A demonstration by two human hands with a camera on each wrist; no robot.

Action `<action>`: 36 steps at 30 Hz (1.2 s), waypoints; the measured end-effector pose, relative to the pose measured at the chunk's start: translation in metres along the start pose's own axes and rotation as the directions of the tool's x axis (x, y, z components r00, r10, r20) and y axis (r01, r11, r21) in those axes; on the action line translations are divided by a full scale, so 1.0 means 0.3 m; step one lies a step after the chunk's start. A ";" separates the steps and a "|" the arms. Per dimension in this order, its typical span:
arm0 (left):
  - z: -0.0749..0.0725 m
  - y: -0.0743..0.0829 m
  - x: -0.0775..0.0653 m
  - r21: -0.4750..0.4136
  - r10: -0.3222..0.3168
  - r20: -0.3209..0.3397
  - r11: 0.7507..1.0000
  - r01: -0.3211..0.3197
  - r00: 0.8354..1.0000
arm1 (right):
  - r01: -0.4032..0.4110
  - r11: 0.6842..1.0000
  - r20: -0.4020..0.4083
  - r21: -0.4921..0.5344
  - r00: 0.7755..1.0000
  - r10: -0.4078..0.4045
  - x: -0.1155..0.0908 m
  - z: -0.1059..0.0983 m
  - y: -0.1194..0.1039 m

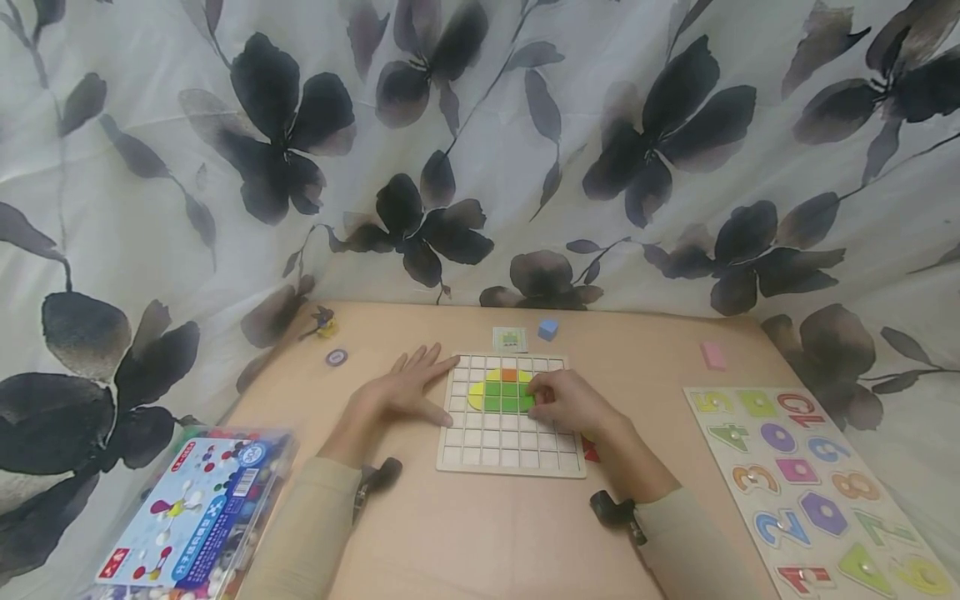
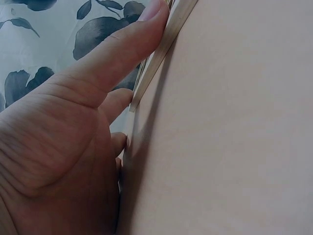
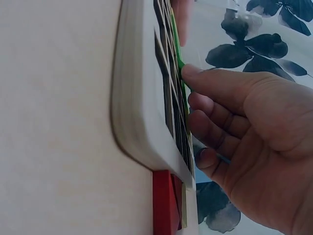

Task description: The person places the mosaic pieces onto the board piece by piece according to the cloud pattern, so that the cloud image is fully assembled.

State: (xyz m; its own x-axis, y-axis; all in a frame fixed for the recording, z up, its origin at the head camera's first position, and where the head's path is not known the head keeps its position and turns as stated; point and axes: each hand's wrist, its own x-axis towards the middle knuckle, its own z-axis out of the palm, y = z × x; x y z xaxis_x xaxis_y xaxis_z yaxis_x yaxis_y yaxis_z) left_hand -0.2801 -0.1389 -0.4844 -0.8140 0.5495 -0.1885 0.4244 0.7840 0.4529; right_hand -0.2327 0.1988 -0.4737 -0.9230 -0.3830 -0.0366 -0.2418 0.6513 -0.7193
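Dark-flowered cloth (image 1: pixel 525 125) hangs behind a pale tabletop (image 1: pixel 480 533), and mid-table sits the grid board (image 1: pixel 468 461), flat, green in its middle! Over on the left, the left hand (image 1: pixel 401 390) has its fingers spread apart, thumb and forefinger touching the board's left edge. Across to the right hand (image 1: pixel 570 400): fingers curled in, pinching a green piece (image 3: pixel 179 58) at the right end of the green patch. Yellow pieces (image 1: pixel 476 397) flank the green at left, an orange piece (image 1: pixel 509 375) sits above it. Red pieces (image 3: pixel 162 200) lie just beside the board's right side, while a small card (image 1: pixel 510 339) and blue block (image 1: pixel 548 330) sit beyond its far edge.
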 end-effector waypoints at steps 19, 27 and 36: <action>-0.002 0.010 -0.007 -0.005 0.000 -0.005 1.000 0.000 1.000 | -0.004 1.000 0.015 0.008 1.000 0.004 0.000 -0.003 0.006; -0.006 0.012 -0.007 -0.006 0.000 -0.005 1.000 0.000 1.000 | -0.018 1.000 0.029 -0.016 0.999 0.019 -0.020 -0.070 0.015; -0.003 0.005 -0.002 -0.002 0.001 -0.003 1.000 -0.001 1.000 | -0.053 0.996 0.070 -0.077 0.996 0.058 -0.068 -0.163 0.038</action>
State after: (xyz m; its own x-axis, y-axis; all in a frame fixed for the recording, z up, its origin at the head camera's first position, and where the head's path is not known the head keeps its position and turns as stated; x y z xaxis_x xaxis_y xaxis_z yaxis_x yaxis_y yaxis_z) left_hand -0.2793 -0.1383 -0.4828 -0.8150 0.5491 -0.1852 0.4243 0.7831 0.4546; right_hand -0.2312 0.2460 -0.4473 -0.9125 -0.3890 -0.1268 -0.2148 0.7193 -0.6607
